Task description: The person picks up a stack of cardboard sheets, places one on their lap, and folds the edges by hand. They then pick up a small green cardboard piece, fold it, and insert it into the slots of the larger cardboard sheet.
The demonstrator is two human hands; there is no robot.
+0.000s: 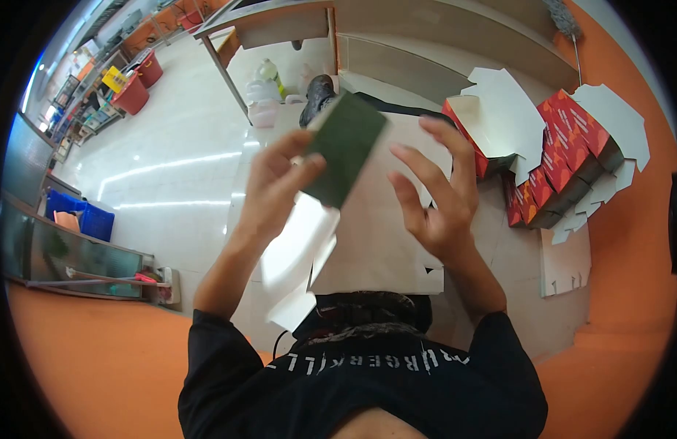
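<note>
My left hand (274, 189) pinches a dark green flap (346, 146) of a flat cardboard box blank, thumb on the green face. The rest of the blank is a pale sheet (375, 241) that hangs down in front of my chest, with white flaps (298, 252) blurred at its left side. My right hand (435, 197) lies against the pale sheet at its right edge with fingers spread apart; I see no grip on it. Both forearms rise from black sleeves at the bottom of the view.
A pile of red-and-white folded box blanks (565, 164) lies at the right on the tiled floor (170, 175). A dark shoe (316, 94) and plastic bottles (267, 77) stand under a table (280, 14) ahead. Red bins (137, 84) and blue crates (79, 216) sit at the left.
</note>
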